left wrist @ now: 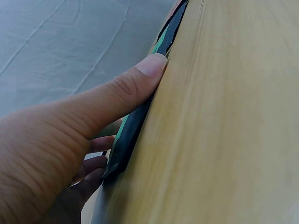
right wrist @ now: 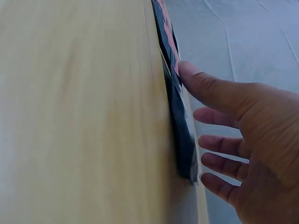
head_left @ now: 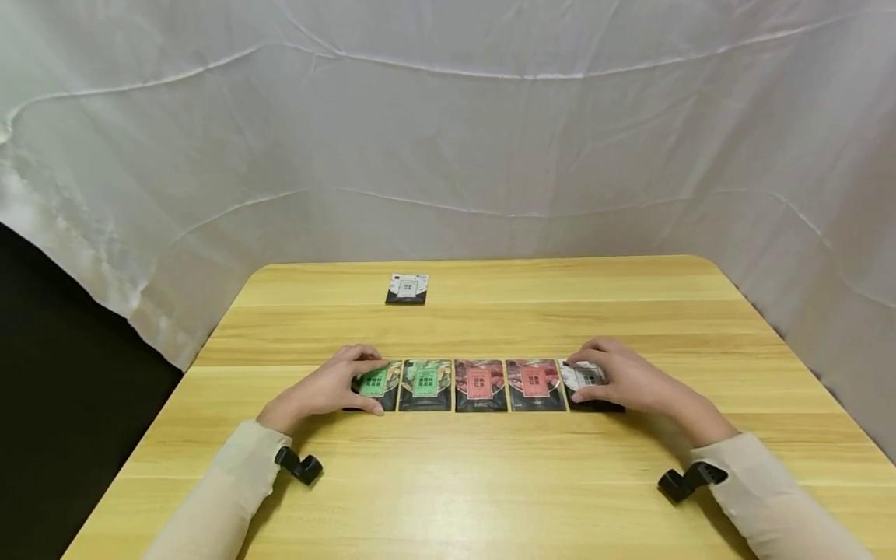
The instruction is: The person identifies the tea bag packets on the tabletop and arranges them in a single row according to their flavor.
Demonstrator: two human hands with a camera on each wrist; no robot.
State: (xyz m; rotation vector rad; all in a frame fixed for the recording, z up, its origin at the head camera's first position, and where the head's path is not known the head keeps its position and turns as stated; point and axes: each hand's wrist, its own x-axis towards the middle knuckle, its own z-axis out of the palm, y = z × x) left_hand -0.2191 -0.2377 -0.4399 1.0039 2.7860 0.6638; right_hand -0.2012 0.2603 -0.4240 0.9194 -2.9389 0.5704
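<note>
In the head view, flat packets lie side by side in a row across the table. My left hand (head_left: 336,383) spans the left-end green packet (head_left: 378,379), its thumb at the near edge and its fingers by the outer and far edges. Beside that one are another green packet (head_left: 425,386) and two red packets, one in the middle (head_left: 480,386) and one right of it (head_left: 536,386). At the right end, a white and black packet (head_left: 585,376) is partly hidden under my right hand (head_left: 624,376). The right wrist view shows that thumb (right wrist: 191,72) at the packet's edge, fingers spread loosely beyond.
Another white and black packet (head_left: 407,288) lies farther back, left of centre. The wooden table (head_left: 448,474) has rounded far corners, and a pale curtain (head_left: 448,140) hangs behind it. Each sleeve carries a small black wrist camera, on the left (head_left: 299,467) and the right (head_left: 689,481).
</note>
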